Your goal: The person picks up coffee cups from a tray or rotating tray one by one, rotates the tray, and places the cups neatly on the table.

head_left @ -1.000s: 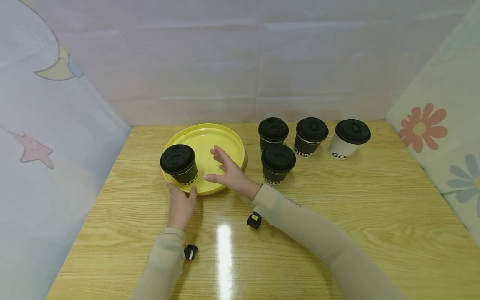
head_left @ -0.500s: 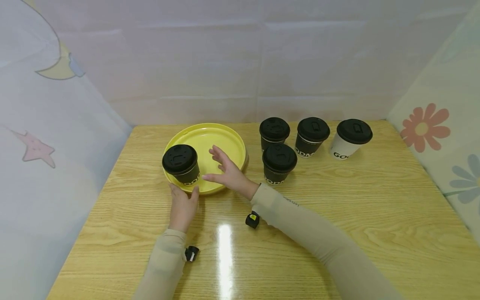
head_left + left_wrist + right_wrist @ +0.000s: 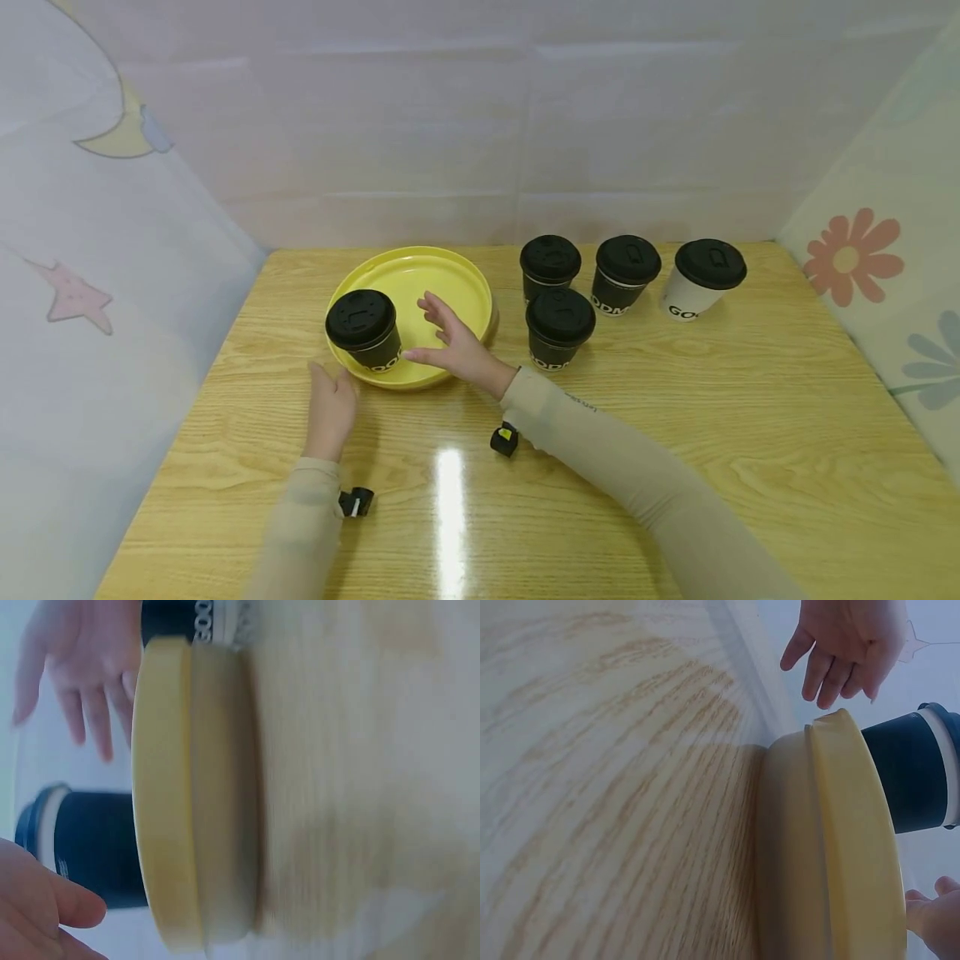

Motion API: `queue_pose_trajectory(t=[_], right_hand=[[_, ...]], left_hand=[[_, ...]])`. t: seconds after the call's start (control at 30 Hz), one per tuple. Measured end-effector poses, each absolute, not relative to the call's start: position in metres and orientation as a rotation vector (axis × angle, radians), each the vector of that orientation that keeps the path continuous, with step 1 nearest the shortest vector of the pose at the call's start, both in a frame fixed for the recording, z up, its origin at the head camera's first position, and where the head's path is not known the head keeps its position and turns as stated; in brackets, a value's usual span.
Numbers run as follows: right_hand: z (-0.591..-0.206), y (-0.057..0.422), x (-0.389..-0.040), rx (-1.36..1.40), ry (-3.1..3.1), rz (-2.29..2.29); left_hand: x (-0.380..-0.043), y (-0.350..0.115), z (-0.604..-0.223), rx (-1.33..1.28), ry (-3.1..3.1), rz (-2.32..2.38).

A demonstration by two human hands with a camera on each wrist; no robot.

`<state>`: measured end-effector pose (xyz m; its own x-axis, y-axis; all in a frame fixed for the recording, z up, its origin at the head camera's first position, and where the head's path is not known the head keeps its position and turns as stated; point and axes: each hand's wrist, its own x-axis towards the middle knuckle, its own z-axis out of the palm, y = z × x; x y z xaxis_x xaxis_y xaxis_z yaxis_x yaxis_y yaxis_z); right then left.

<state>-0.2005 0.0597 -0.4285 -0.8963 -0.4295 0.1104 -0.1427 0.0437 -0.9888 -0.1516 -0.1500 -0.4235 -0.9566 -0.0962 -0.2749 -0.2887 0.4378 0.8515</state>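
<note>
A black paper cup with a black lid [image 3: 362, 321] stands upright on the left front part of a round yellow tray [image 3: 468, 287]. Just off the tray's front left edge is my left hand [image 3: 330, 412], its fingers loosely extended and holding nothing. My right hand [image 3: 463, 354] hovers over the tray's right side, thumb spread from straight fingers, apart from the cup. Seen sideways in the left wrist view, the cup [image 3: 97, 847] rises from the tray's yellow rim [image 3: 165, 795]. In the right wrist view the left hand [image 3: 851, 645] is clear of the tray.
To the right of the tray stand several lidded cups: a front black cup [image 3: 558, 329], a black cup behind it [image 3: 550, 267], another black cup [image 3: 624, 275] and a white cup [image 3: 701, 279]. The wooden table [image 3: 675, 433] meets a pale cloth backdrop [image 3: 420, 150] at the back.
My left hand has moved left, away from the cup and the tray's front edge. The right hand and the cups have stayed in place.
</note>
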Motion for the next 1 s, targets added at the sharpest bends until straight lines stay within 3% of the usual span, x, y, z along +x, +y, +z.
queue_pose_trajectory(t=[0.47, 1.0], right_hand=[[-0.429, 0.064, -0.202, -0.624, 2.089, -1.962], [-0.429, 0.062, -0.200, -0.592, 2.092, -1.957]], left_hand=[[-0.188, -0.173, -0.432, -0.227, 2.544, 1.365], [-0.179, -0.153, -0.439, -0.169, 2.588, 1.471]])
